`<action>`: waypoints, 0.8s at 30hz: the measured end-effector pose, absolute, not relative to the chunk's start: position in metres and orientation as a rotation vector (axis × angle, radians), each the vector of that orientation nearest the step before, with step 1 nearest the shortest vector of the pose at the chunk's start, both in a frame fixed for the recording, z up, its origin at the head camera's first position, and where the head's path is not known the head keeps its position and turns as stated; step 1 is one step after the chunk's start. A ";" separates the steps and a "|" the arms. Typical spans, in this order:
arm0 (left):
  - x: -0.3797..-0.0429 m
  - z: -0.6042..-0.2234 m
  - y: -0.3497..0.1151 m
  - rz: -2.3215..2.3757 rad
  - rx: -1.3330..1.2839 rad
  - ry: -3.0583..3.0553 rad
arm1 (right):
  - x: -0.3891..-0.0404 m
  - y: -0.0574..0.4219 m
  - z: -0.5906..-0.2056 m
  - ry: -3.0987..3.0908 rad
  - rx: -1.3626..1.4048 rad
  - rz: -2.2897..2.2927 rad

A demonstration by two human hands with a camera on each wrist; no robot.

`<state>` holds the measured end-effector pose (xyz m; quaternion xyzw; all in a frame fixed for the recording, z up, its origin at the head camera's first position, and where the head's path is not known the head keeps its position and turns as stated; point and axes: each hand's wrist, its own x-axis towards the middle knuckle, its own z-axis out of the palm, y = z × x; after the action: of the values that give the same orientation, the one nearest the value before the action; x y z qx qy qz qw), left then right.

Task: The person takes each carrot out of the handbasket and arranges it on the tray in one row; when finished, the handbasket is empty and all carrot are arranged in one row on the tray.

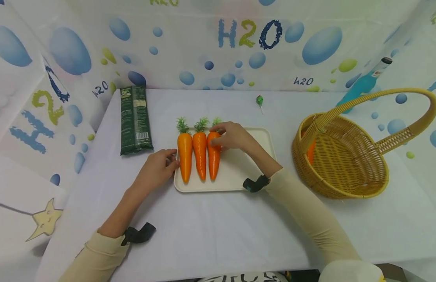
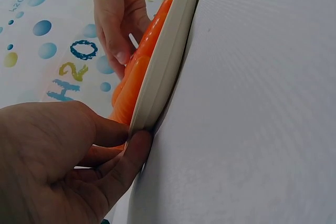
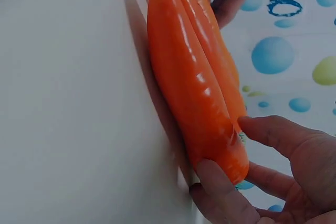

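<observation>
Three orange toy carrots lie side by side on the left half of a cream tray (image 1: 235,172), green tops toward the far edge. My right hand (image 1: 233,135) holds the thick top end of the rightmost carrot (image 1: 214,158); in the right wrist view its fingers and thumb lie on either side of that carrot (image 3: 189,77). My left hand (image 1: 157,168) is at the tray's left edge, beside the leftmost carrot (image 1: 185,156). The left wrist view shows its thumb and fingers pinching the tray rim (image 2: 163,77). The middle carrot (image 1: 200,156) lies between the other two.
On the right stands a wicker basket (image 1: 344,188) with a tall handle and an orange thing (image 1: 311,150) inside. A green packet (image 1: 134,121) lies at the left. Behind the tray is a green lollipop (image 1: 259,100). A blue bottle (image 1: 362,84) appears behind the basket.
</observation>
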<state>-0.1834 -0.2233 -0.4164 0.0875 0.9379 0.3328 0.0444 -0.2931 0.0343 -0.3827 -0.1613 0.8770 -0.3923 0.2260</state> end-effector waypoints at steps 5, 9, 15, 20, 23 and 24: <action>-0.183 -0.417 -0.225 1.009 0.259 2.881 | -0.289 0.046 -0.374 2.403 -0.480 -1.086; -0.182 -0.418 -0.224 1.020 0.270 2.866 | -0.269 0.071 -0.351 2.463 -0.486 -1.057; -0.183 -0.416 -0.224 1.012 0.279 2.876 | -0.217 0.132 -0.291 2.634 -0.495 -1.002; -0.184 -0.412 -0.224 1.010 0.308 2.878 | -0.179 0.190 -0.254 2.774 -0.471 -0.859; -0.185 -0.412 -0.223 1.002 0.308 2.880 | -0.169 0.223 -0.245 2.786 -0.433 -0.771; -0.185 -0.412 -0.223 1.005 0.306 2.876 | -0.169 0.234 -0.244 2.778 -0.420 -0.741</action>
<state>-0.1846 -0.2230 -0.4124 0.1000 0.9386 0.3279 0.0400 -0.1689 0.2340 -0.2437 -0.1434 0.9495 -0.2532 0.1178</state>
